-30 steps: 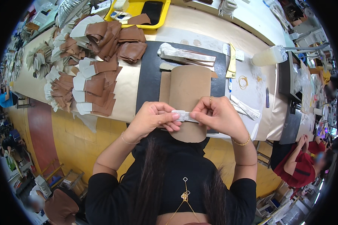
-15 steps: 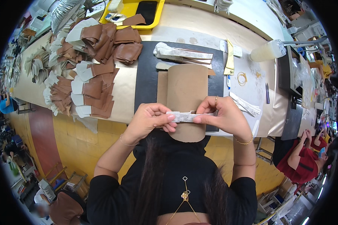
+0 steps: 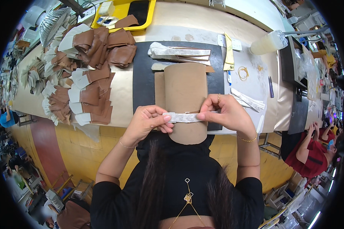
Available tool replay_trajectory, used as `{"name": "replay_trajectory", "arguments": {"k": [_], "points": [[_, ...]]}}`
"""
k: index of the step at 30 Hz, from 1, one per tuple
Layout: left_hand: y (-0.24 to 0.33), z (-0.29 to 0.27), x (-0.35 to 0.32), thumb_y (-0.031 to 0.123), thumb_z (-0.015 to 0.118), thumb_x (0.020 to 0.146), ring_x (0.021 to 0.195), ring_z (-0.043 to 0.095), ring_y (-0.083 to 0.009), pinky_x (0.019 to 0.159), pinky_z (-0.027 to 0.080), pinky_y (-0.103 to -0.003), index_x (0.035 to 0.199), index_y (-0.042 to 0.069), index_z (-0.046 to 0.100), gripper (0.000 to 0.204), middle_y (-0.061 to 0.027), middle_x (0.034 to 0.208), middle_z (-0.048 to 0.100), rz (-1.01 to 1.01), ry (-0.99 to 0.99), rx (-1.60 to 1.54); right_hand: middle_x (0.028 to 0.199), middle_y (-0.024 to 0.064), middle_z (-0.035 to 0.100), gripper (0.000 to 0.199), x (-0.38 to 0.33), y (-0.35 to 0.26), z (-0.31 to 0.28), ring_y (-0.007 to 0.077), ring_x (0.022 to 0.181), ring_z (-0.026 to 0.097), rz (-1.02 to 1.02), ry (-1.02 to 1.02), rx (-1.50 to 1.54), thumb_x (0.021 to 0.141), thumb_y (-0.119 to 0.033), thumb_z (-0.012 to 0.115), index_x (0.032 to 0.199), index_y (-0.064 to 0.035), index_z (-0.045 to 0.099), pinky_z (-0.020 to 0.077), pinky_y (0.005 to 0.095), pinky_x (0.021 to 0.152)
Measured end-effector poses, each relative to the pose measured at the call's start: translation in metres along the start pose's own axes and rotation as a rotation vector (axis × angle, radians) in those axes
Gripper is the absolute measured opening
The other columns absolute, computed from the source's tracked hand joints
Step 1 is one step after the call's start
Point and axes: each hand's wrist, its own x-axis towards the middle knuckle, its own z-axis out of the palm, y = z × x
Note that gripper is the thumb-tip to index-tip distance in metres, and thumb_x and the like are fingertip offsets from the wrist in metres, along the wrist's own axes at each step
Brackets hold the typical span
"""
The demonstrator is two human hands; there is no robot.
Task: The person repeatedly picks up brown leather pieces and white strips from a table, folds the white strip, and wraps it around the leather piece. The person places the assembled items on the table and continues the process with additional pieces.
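Observation:
Between my two hands stretches a narrow strip [image 3: 184, 117], whitish-grey on the side that shows. My left hand [image 3: 151, 120] pinches its left end between thumb and fingers. Toward the other end, my right hand [image 3: 221, 112] grips it the same way, thumb in front. The strip lies across the lower part of a brown curved board [image 3: 185, 86], whose rounded near end reaches over the table edge. Beyond the board, a bundle of similar pale strips [image 3: 179, 52] with brown edges rests on the dark mat [image 3: 144, 78].
Stacks of brown leather pieces [image 3: 97, 97] with white backing cover the left. A yellow tray [image 3: 151, 21] holding a dark phone stands behind. On the right are a yellow strip [image 3: 228, 53], a cloudy plastic bottle [image 3: 267, 42], loose pale strips [image 3: 248, 100] and a dark slim tool [image 3: 271, 86].
The pinched strip looks a little straighter, and its right part beyond my right fingers shows less. Both hands keep their grip. The whole view has shifted slightly.

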Motion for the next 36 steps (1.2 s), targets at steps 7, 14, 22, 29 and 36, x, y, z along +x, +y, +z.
{"name": "replay_trajectory", "arguments": {"k": [7, 14, 22, 29, 36], "points": [[-0.003, -0.001, 0.004, 0.008, 0.063, 0.089, 0.065, 0.069, -0.0186, 0.059, 0.056, -0.024, 0.093, -0.005, 0.062, 0.014, -0.015, 0.077, 0.068, -0.035, -0.007, 0.003, 0.06, -0.0013, 0.058, 0.025, 0.003, 0.005, 0.002, 0.004, 0.055, 0.048, -0.017, 0.103, -0.141, 0.077, -0.023, 0.078, 0.074, -0.0022, 0.063, 0.0379, 0.0203, 0.05], [-0.005, -0.003, 0.007, 0.007, 0.063, 0.089, 0.066, 0.068, -0.0187, 0.061, 0.056, -0.025, 0.093, -0.005, 0.062, 0.013, -0.0153, 0.077, 0.068, -0.034, -0.01, -0.023, 0.067, -0.0044, 0.057, 0.025, 0.006, 0.016, -0.005, 0.0022, 0.062, 0.049, 0.012, 0.074, -0.114, 0.075, -0.015, 0.08, 0.075, -0.0038, 0.059, 0.0387, 0.0177, 0.055], [0.004, -0.029, 0.008, 0.001, 0.065, 0.085, 0.071, 0.067, -0.018, 0.065, 0.056, -0.026, 0.086, -0.004, 0.063, 0.005, -0.0098, 0.082, 0.062, 0.084, -0.125, 0.01, 0.072, -0.0003, 0.063, 0.016, -0.008, 0.036, -0.025, 0.0038, 0.063, 0.053, -0.034, 0.069, 0.186, 0.075, -0.01, 0.079, 0.081, -0.0017, 0.067, 0.0417, 0.0187, 0.057], [-0.003, -0.031, 0.017, 0.0, 0.067, 0.082, 0.07, 0.061, -0.0153, 0.063, 0.057, -0.026, 0.083, -0.005, 0.065, 0.005, -0.0075, 0.091, 0.054, 0.051, -0.081, 0.061, 0.071, 0.0022, 0.065, 0.013, -0.004, 0.054, -0.027, 0.0073, 0.062, 0.056, -0.015, 0.119, 0.298, 0.077, -0.008, 0.077, 0.083, 0.0003, 0.068, 0.046, 0.0205, 0.058], [-0.008, -0.027, 0.021, -0.002, 0.064, 0.084, 0.071, 0.06, -0.0171, 0.062, 0.057, -0.026, 0.083, -0.007, 0.064, 0.005, -0.0084, 0.089, 0.053, 0.047, -0.061, 0.057, 0.073, 0.0022, 0.064, 0.018, 0.012, 0.072, -0.021, 0.0076, 0.066, 0.057, -0.047, 0.071, 0.456, 0.079, -0.011, 0.077, 0.085, 0.0018, 0.067, 0.0481, 0.0218, 0.063]]}}
